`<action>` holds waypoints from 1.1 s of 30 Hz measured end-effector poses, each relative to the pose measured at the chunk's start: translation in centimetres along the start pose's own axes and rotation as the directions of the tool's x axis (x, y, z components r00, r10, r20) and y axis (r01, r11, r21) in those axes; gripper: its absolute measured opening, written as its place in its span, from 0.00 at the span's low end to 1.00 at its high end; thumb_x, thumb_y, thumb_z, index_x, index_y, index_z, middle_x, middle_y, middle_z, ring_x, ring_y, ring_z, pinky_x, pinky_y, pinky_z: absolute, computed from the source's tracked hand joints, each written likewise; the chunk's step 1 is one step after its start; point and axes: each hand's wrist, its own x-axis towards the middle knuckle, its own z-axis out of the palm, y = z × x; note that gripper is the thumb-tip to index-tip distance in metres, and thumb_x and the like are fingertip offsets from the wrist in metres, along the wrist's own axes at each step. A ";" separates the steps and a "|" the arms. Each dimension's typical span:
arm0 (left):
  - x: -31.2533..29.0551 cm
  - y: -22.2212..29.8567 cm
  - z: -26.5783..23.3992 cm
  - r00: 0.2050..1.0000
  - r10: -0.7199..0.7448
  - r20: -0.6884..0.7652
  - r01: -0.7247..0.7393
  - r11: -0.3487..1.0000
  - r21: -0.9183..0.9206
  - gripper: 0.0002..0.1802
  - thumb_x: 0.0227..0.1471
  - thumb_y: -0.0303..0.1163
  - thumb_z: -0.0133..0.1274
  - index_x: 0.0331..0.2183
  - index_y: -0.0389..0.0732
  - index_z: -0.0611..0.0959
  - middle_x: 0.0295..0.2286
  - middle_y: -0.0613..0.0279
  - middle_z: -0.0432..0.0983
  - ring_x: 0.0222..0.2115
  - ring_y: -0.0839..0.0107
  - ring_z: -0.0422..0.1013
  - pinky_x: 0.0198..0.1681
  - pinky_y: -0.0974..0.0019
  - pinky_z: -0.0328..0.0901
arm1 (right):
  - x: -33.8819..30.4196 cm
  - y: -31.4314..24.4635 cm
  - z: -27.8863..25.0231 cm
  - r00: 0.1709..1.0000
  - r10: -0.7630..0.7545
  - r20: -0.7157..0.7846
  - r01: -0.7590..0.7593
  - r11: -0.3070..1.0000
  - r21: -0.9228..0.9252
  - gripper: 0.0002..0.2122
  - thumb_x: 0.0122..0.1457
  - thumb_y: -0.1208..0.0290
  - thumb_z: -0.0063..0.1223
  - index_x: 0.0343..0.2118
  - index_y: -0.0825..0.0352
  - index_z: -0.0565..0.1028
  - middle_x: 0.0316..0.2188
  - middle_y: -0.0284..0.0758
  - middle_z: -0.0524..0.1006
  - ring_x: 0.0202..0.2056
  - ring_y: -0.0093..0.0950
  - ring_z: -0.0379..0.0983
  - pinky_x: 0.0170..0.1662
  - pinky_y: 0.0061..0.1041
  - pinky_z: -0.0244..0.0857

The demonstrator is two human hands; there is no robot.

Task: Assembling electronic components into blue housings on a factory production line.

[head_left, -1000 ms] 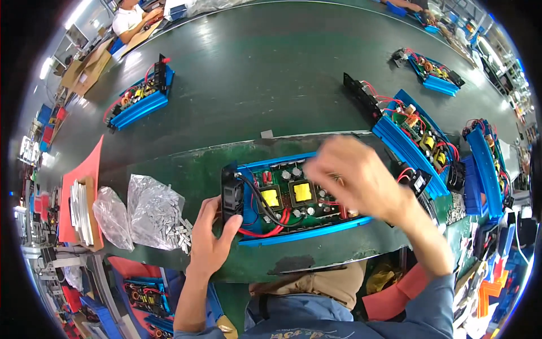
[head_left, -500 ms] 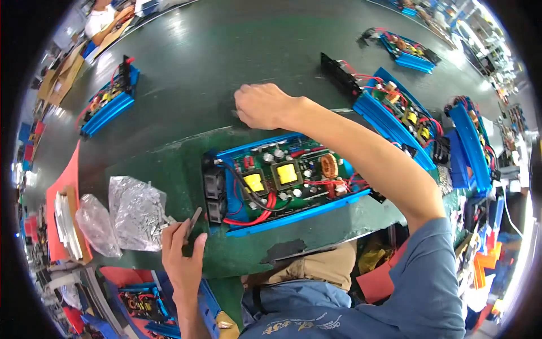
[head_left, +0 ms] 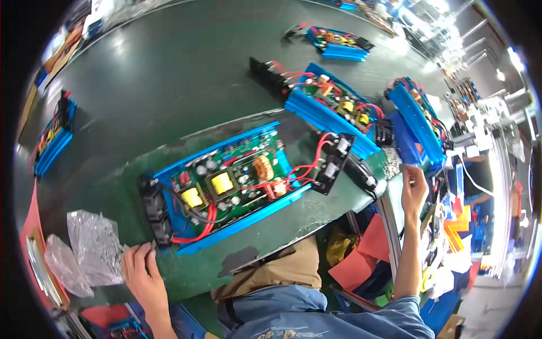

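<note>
My left hand [head_left: 145, 279] rests on the green mat, fingers stretched and slightly bent, beside a clear plastic bag of small silvery metal pieces [head_left: 99, 246]. No held thing shows in it. My right hand [head_left: 415, 189] is out to the right with fingers curled together, close to a small pile of metal bits [head_left: 392, 161]; whatever its fingertips hold is too small to make out. Between my hands lies an open blue metal housing with a green circuit board [head_left: 231, 189]. A black fan end panel [head_left: 155, 212] stands at its left end; a black socket panel [head_left: 335, 164] hangs on red wires at its right.
More blue housings with boards lie around: one [head_left: 333, 113] behind right, one [head_left: 418, 124] far right, one [head_left: 341, 45] at the back, one [head_left: 55, 138] at left. Another plastic bag [head_left: 66, 265] sits at left. The table's front edge runs before my lap, above red sheets [head_left: 361, 254].
My right arm has swung from above the housing to the far right. My left hand has moved toward the bag, and the metal strip it held no longer shows. The view has turned right.
</note>
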 end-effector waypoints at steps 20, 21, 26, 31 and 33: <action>-3.2 0.2 4.0 0.973 -0.072 -0.221 0.082 0.996 0.039 0.25 0.62 0.47 0.55 0.47 0.34 0.80 0.40 0.40 0.78 0.36 0.42 0.75 0.40 0.50 0.71 | 17.9 -8.6 13.5 0.896 -0.303 0.325 0.328 0.944 -0.023 0.11 0.57 0.67 0.58 0.42 0.65 0.80 0.32 0.39 0.83 0.37 0.39 0.82 0.40 0.37 0.75; -3.2 -0.1 4.3 0.977 -0.045 -0.208 0.065 0.994 0.087 0.24 0.62 0.46 0.55 0.47 0.34 0.81 0.40 0.40 0.78 0.36 0.42 0.75 0.39 0.50 0.71 | 18.8 -8.6 15.1 0.884 -0.280 0.374 0.313 0.949 -0.028 0.11 0.58 0.66 0.58 0.41 0.65 0.80 0.31 0.39 0.83 0.36 0.39 0.82 0.40 0.38 0.75; -3.7 -0.4 4.0 0.981 -0.028 -0.191 0.066 0.978 0.199 0.22 0.60 0.42 0.57 0.47 0.33 0.80 0.37 0.41 0.78 0.33 0.42 0.75 0.37 0.48 0.70 | 15.8 -13.7 16.3 0.796 -0.523 0.304 0.529 0.846 0.071 0.10 0.60 0.64 0.57 0.36 0.67 0.77 0.33 0.44 0.80 0.37 0.45 0.78 0.41 0.42 0.72; -4.2 -0.9 3.6 0.983 -0.151 -0.105 0.167 0.972 0.163 0.21 0.57 0.35 0.59 0.47 0.30 0.78 0.36 0.38 0.77 0.33 0.41 0.74 0.37 0.48 0.70 | 9.7 -15.5 9.8 0.628 -0.751 0.207 0.737 0.658 0.154 0.09 0.57 0.66 0.61 0.28 0.64 0.73 0.27 0.35 0.73 0.32 0.35 0.73 0.38 0.36 0.66; -3.8 -0.2 3.4 0.989 -0.039 -0.142 0.074 0.964 0.256 0.19 0.57 0.33 0.58 0.46 0.30 0.79 0.35 0.39 0.78 0.33 0.41 0.74 0.37 0.49 0.70 | 8.1 -14.8 7.7 0.569 -0.772 0.282 0.758 0.626 0.183 0.11 0.58 0.64 0.61 0.27 0.63 0.72 0.26 0.33 0.71 0.31 0.32 0.71 0.36 0.33 0.63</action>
